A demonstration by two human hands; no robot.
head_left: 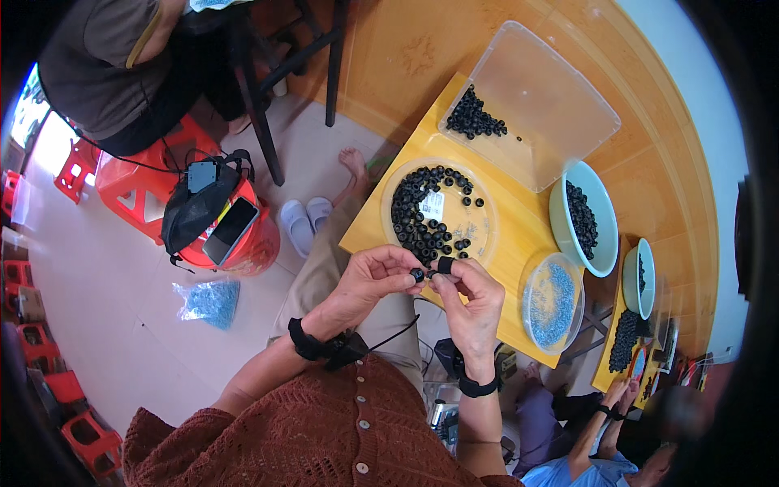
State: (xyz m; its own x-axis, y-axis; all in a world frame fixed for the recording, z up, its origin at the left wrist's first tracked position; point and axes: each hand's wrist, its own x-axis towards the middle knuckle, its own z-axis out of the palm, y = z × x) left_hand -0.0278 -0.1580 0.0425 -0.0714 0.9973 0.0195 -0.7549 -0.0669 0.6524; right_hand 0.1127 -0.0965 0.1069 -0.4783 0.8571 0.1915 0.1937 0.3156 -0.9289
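Note:
My left hand (372, 280) pinches a small black round part (417, 274) between thumb and fingertips. My right hand (469, 299) holds a second small black part (445, 265) right beside it, so the two parts almost touch. Both hands hover at the near edge of a small yellow table (519, 235). Just beyond them lies a clear round dish (485, 219) with several of the same black parts along its left side.
On the table stand a clear rectangular tub (560, 97) with black parts in one corner, a pale green bowl (560, 213) of black parts and a clear dish of small blue pieces (552, 302). A seated person (105, 65) is at upper left, another person's hands (617, 402) at lower right. A red stool (130, 195) carries a phone.

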